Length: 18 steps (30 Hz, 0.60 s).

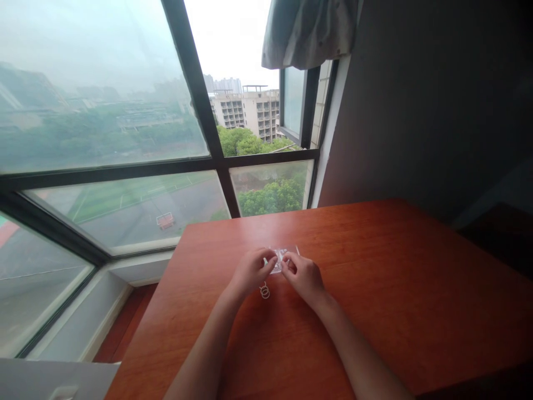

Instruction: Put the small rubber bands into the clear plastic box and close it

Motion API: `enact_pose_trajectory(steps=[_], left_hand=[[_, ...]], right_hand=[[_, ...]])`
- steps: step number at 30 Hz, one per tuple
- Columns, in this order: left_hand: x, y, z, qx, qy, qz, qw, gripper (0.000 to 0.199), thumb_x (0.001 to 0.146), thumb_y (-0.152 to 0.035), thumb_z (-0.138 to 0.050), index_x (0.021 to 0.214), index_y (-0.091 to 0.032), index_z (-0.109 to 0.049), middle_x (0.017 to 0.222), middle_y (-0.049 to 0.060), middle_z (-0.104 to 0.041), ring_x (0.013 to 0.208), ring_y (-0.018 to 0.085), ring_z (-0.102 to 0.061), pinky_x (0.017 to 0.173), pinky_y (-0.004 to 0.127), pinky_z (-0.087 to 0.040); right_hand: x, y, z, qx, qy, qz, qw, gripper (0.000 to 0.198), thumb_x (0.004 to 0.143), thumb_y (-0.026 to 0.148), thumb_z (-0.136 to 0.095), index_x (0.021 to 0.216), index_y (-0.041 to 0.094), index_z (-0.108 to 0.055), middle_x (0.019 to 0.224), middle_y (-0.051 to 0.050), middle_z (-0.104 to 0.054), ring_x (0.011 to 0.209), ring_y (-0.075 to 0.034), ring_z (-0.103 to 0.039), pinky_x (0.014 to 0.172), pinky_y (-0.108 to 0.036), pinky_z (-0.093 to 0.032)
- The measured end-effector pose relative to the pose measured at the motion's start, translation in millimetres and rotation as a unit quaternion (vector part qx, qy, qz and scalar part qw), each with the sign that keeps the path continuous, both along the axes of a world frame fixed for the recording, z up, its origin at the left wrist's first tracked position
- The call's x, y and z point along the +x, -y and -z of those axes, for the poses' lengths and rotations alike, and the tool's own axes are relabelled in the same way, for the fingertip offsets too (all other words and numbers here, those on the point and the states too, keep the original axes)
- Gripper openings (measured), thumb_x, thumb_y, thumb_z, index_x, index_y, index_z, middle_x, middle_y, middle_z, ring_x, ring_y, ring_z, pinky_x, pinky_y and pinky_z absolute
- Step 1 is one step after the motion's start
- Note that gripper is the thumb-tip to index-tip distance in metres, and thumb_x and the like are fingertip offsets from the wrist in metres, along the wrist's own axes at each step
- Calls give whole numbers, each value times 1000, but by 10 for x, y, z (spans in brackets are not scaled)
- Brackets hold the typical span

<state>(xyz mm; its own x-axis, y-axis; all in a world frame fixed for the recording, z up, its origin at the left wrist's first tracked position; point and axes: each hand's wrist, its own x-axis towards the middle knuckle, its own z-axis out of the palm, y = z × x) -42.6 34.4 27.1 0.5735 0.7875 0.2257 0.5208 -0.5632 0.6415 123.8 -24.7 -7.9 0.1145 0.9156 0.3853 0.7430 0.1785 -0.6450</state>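
Observation:
A small clear, whitish flat item (pixel 276 268), perhaps a plastic case or packet with small pieces in it, lies on the table between my hands. My left hand (pixel 251 270) is at its left side, with thumb and fingertips pinched together over it. From the right, my right hand (pixel 305 276) pinches in the same way, its fingertips close to the left ones. Whatever is between the fingers is too small to name. Just below my left hand, a few thin pale rings (pixel 265 291) rest on the wood.
The reddish-brown wooden table (pixel 395 278) extends far to the right. Large windows (pixel 104 100) with dark frames stand behind and to the left, and one open pane (pixel 293 103) is at the upper right. A grey curtain (pixel 310 30) hangs above it, beside a dark wall (pixel 416 111).

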Motion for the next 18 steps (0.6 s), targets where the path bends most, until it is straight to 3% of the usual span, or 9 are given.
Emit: enact_pose_trajectory(steps=[11,18], left_hand=[[18,3,43,-40,34,32,998,11,80,-17,-56,77,-15,-66,72,2,-64,62,11,-52,59,21,-39],[-28,-67,135,5,28,-42,999,9,78,-16,-55,76,-15,-64,71,2,-64,64,12,-54,60,22,-39]], right_hand=[[10,-12,0,-14,5,-21,1000,11,84,28,-55,84,22,-64,62,3,-61,57,-12,-55,59,-21,-34],[29,-26,37,-30,9,-17,999,13,86,29,-54,87,23,-65,62,2,-62,59,-14,-57,59,-22,-35]])
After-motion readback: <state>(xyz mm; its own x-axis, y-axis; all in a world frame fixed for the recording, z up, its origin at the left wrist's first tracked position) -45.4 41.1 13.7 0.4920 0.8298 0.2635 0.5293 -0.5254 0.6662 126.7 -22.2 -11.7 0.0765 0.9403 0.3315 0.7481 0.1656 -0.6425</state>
